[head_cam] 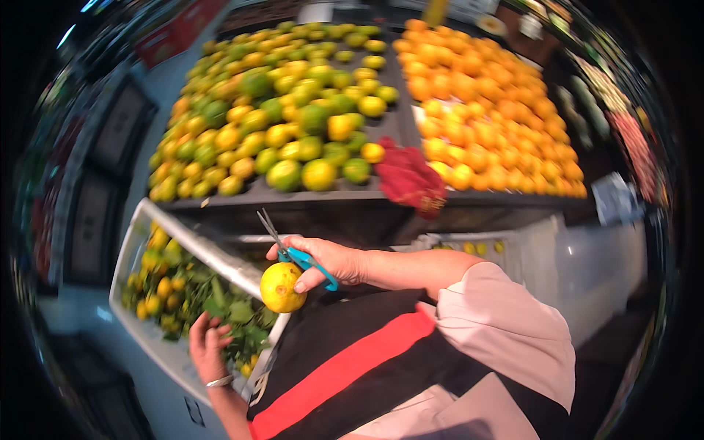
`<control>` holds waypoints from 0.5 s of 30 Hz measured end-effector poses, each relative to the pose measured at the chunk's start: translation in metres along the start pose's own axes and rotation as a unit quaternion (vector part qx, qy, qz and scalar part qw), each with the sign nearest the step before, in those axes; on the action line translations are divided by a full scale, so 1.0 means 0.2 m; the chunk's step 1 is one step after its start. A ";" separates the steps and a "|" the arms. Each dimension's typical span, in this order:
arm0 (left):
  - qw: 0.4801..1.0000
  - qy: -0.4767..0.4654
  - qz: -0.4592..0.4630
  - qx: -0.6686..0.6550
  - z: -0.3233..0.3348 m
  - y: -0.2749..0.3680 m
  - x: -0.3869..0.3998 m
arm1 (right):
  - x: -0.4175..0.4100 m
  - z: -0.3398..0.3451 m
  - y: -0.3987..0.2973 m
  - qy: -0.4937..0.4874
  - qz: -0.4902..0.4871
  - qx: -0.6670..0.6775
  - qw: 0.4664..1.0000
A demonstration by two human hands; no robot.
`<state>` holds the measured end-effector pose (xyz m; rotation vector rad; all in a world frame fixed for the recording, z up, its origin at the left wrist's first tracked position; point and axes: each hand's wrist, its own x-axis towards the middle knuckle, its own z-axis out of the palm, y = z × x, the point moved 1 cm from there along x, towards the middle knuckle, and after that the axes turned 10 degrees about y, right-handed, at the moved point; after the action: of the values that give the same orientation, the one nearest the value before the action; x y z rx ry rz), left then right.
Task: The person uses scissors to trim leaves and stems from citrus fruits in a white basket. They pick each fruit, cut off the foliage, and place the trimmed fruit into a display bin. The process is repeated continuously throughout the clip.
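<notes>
My right hand (333, 263) grips snips with turquoise handles (302, 259), their slim metal blades pointing up and away to the left. The same hand holds a yellow citrus fruit (281, 287) with brownish marks, pressed under the thumb. Beneath and left of it is a white crate (144, 344), tilted in view, containing citrus fruit on leafy stems (217, 305). Over the crate's near side hovers my left hand (209, 347), fingers apart and curled, with nothing visible in it. Whether its fingertips touch the leaves I cannot tell.
Ahead, a dark display stand (330, 201) bears loose green-yellow citrus (286, 104) and, to the right, oranges (489, 115). A red cloth or net (410, 173) hangs over its front edge. Another crate with a few yellow fruits (478, 247) sits below, partly behind my right arm.
</notes>
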<state>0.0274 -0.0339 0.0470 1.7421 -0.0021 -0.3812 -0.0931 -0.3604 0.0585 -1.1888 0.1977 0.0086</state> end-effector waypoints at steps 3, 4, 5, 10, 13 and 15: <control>0.994 0.047 -0.044 0.087 -0.25 -0.25 0.28 | -0.40 -0.31 0.09 0.127 0.032 0.154 0.979; 0.991 0.034 -0.063 0.116 -0.34 -0.37 0.36 | -0.52 -0.39 0.17 0.177 0.009 0.209 0.962; 0.977 0.060 -0.111 0.172 -0.41 -0.46 0.43 | -0.64 -0.46 0.25 0.220 -0.017 0.268 0.938; 0.941 0.050 -0.150 0.299 -0.57 -0.69 0.59 | -1.24 -0.68 0.77 0.508 0.005 0.338 0.792; 0.920 0.010 -0.141 0.367 -0.52 -0.70 0.60 | -1.49 -0.70 1.09 0.657 0.033 0.348 0.668; 0.899 -0.011 -0.129 0.418 -0.48 -0.71 0.58 | -1.56 -0.80 1.28 0.750 0.079 0.364 0.546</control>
<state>0.1320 0.0631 -0.1025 2.6035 0.0571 -0.6584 -0.4511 -0.3812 -0.1844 -0.0032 1.6687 -0.9006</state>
